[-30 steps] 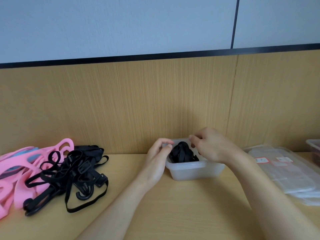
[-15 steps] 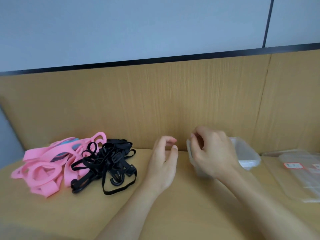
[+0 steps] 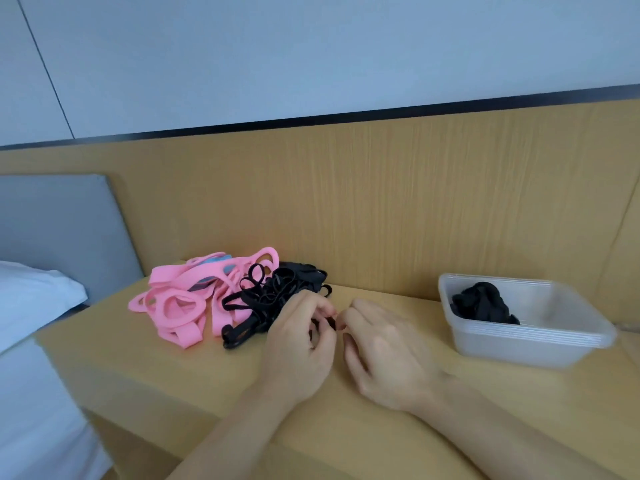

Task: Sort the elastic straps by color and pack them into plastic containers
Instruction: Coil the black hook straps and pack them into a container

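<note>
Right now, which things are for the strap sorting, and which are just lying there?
For the job:
pink straps
black straps
container, holding packed straps

Just lying there:
pillow
grey panel

Strap heap (image 3: 221, 299) left on table (image 3: 173, 375); container (image 3: 533, 344) right, straps (image 3: 483, 306) inside.

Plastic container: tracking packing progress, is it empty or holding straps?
Partly filled: a clump of black straps lies at the left of the lidless container; the rest looks bare.
</note>
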Demonstrator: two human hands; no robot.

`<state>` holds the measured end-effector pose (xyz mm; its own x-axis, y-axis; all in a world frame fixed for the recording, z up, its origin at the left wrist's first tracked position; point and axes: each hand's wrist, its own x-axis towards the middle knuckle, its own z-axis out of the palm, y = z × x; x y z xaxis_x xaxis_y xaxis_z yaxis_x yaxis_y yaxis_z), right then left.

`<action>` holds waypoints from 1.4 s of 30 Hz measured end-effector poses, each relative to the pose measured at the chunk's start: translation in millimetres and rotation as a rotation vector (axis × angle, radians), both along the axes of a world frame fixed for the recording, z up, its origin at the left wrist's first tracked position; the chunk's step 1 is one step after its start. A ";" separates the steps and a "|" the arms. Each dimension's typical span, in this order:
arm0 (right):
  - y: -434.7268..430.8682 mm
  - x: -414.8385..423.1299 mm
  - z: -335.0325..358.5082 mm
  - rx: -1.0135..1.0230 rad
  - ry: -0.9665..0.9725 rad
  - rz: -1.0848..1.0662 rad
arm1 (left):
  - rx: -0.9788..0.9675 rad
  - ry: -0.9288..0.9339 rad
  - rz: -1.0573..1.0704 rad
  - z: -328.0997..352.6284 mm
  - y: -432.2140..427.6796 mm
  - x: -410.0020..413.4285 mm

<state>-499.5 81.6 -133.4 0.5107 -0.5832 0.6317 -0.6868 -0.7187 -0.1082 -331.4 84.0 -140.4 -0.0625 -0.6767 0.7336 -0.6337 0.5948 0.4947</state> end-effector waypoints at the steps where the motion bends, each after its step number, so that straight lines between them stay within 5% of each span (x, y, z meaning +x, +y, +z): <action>1: -3.2 5.8 -1.4 0.006 0.013 0.012 | -0.017 -0.013 0.040 0.6 0.1 8.4; 5: -17.1 35.9 -3.1 0.043 -0.059 0.000 | -0.037 -0.041 0.230 0.5 -6.5 44.8; 14: -40.3 51.0 -10.7 0.480 -0.321 -0.055 | 0.148 -0.148 0.391 -6.8 -29.6 62.4; 22: -40.4 24.2 -7.6 0.475 -0.540 -0.129 | 0.169 -0.163 0.421 -6.8 -30.6 63.9; 28: -38.5 19.6 -1.3 0.378 -0.619 -0.194 | 0.160 -0.014 0.416 -6.9 -28.9 66.2; 37: -34.2 18.8 2.3 0.280 -0.533 -0.223 | 0.219 0.604 0.384 -2.4 -32.5 74.2; 42: -37.1 13.6 1.4 0.383 -0.379 -0.263 | 0.200 0.485 0.382 0.1 -27.8 71.0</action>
<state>-485.9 44.5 -132.0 0.0980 -0.8818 0.4614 -0.6992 -0.3909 -0.5986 -260.4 56.2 -140.3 0.5163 -0.7122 0.4756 -0.4592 0.2384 0.8557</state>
